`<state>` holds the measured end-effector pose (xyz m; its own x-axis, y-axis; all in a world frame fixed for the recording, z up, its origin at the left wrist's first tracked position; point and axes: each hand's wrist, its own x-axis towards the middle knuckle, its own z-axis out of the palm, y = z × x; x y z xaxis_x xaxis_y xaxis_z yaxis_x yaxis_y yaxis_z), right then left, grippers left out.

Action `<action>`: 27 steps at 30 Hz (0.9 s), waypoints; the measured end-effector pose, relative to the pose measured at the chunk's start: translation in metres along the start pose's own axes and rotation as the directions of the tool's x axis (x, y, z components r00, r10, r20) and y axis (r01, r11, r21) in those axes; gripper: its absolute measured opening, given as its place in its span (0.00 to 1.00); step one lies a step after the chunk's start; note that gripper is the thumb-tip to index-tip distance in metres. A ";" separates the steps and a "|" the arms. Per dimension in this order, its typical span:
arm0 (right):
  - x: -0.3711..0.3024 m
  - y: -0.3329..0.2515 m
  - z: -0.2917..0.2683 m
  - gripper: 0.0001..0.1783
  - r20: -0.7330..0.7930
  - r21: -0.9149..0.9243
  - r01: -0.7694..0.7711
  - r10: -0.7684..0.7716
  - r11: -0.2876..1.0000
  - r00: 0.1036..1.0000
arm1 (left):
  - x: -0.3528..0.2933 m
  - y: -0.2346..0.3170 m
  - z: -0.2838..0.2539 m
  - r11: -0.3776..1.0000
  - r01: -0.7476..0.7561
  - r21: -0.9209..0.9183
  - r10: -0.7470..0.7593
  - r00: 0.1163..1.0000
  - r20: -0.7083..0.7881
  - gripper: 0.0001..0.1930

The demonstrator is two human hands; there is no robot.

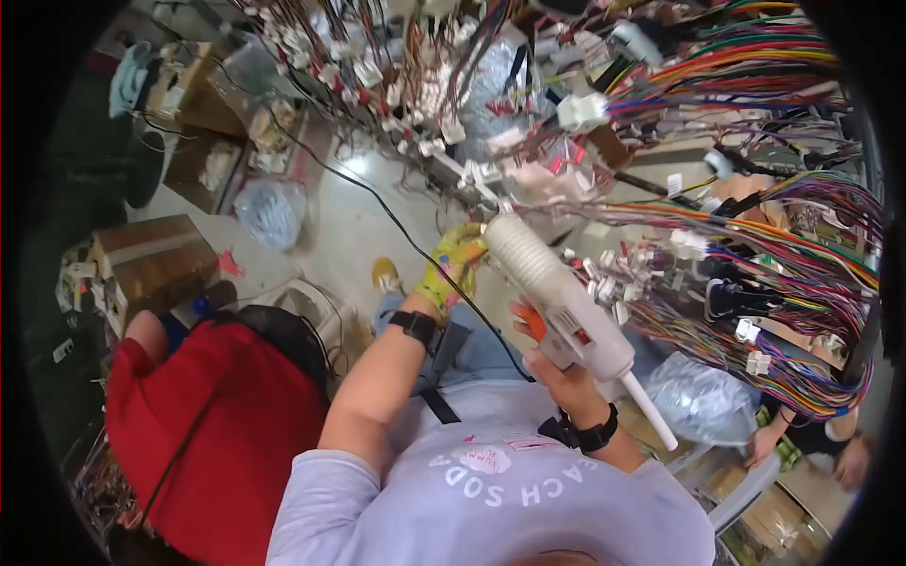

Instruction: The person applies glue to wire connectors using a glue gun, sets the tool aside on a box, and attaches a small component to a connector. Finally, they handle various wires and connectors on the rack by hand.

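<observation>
We have a white glue gun held at a slant in front of the chest, ribbed front end up and to the left, a white glue stick poking out of its rear end. Our right hand, bare, is closed around the grip, fingers by the orange trigger; can't tell if it's pressed. Our left hand, in a yellow-green patterned glove, is partly curled just beside the gun's front end; we can't tell whether it pinches anything. Black cord crosses in front of the glove and runs down toward the grip. Black straps on both wrists. Ahead and right: multicoloured wire bundles with white connectors, one big white connector up top. Clear plastic bag at right, cardboard box at left, person in red lower left, another person's hand lower right.
</observation>
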<state>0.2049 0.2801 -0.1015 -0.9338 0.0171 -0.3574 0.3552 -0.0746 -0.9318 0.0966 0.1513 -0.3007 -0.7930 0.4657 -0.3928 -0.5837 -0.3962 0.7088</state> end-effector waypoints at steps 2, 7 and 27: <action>-0.002 0.014 -0.002 0.34 -0.054 0.067 0.003 0.001 0.998 0.999 | 0.011 -0.004 0.002 0.913 0.081 -0.400 -0.088 0.996 0.000 0.15; -0.016 0.037 -0.016 0.36 -0.168 -0.115 -0.181 0.161 0.977 0.973 | 0.025 -0.020 -0.009 0.858 0.155 -0.490 -0.169 0.986 0.016 0.18; 0.017 0.057 -0.013 0.27 -0.117 0.094 -0.082 0.093 0.992 0.989 | 0.012 0.003 -0.003 0.895 -0.061 -0.443 0.012 0.994 -0.112 0.15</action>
<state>0.2101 0.2891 -0.1615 -0.8854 0.1271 -0.4471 0.4247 -0.1696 -0.8893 0.0850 0.1539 -0.3052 -0.8147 0.3690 -0.4473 -0.5509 -0.7332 0.3986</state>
